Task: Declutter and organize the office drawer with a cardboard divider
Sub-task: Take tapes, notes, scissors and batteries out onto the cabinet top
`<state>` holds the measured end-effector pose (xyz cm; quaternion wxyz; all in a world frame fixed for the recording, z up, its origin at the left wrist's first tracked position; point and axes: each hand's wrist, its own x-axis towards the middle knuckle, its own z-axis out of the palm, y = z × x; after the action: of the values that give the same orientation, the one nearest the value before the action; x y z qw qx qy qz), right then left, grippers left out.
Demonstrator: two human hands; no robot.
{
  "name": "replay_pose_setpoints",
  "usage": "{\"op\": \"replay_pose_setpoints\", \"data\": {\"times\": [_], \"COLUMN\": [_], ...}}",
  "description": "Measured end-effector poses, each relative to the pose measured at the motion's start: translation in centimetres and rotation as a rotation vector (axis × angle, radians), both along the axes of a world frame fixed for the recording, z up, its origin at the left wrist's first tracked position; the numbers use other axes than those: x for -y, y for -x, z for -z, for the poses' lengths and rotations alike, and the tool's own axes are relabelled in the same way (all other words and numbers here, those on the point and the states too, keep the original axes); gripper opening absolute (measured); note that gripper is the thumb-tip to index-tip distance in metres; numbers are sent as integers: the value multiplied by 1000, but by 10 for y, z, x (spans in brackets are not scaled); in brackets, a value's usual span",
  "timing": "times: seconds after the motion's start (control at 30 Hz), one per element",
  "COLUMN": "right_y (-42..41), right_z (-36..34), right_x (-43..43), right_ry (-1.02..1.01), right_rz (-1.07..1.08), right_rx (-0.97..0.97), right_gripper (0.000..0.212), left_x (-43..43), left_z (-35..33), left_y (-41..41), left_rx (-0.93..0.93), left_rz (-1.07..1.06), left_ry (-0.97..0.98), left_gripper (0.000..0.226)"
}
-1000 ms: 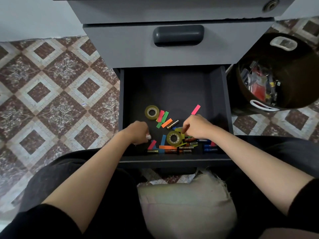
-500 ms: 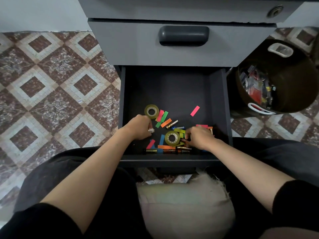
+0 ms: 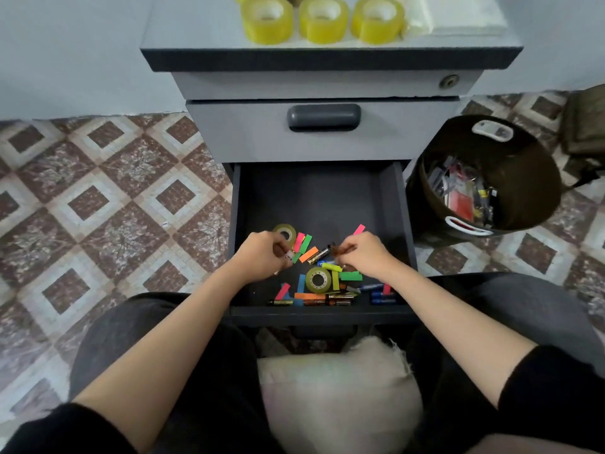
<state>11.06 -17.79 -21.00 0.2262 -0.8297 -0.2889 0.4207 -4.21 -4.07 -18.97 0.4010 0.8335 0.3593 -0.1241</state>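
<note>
I saw both hands in the open drawer [image 3: 402, 224]: my left hand [image 3: 262, 253] pinched something small, my right hand [image 3: 363, 253] gripped dark batteries. Two tape rolls [image 3: 317, 279] lay among coloured strips; battery labels were unreadable. Three yellow rolls [image 3: 322, 19] stood on the cabinet's surface [image 3: 196, 27].

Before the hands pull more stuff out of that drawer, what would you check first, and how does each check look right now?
1. Drawer open wide enough: ok.
2. Left hand free to pick: not ok, fingers closed on something small.
3. Right hand free: not ok, it pinches small dark items.
4. Basket beside the drawer has room: ok.
5. Loose batteries and coloured strips cleared out: not ok.
6. Cardboard divider ready: cannot tell, none in view.
</note>
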Motion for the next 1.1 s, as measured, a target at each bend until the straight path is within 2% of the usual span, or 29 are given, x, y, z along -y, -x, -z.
{"op": "replay_pose_setpoints", "data": {"times": [0.17, 0.3, 0.47, 0.7, 0.9, 1.1], "right_y": [5, 1, -12, -37, -72, -97], "right_z": [-45, -90, -148, -211, -243, -250], "right_x": [11, 20, 22, 10, -8, -19], "right_ry": [-197, -323, -469, -605, -655, -693], "right_rz": [127, 177, 195, 182, 204, 211], "right_rx": [-117, -173, -127, -71, 13, 11], "right_gripper": [8, 11, 31, 29, 26, 27], "left_x": [12, 16, 18, 7, -23, -66], "left_z": [-38, -70, -116, -181, -226, -253], "left_y": [2, -2, -19, -57, -96, -142], "left_rx": [129, 239, 387, 596, 658, 592], "left_rz": [-113, -235, -325, -323, -363, -423], "left_ry": [-22, 82, 143, 156, 17, -159], "left_gripper": [16, 6, 16, 25, 15, 14]}}
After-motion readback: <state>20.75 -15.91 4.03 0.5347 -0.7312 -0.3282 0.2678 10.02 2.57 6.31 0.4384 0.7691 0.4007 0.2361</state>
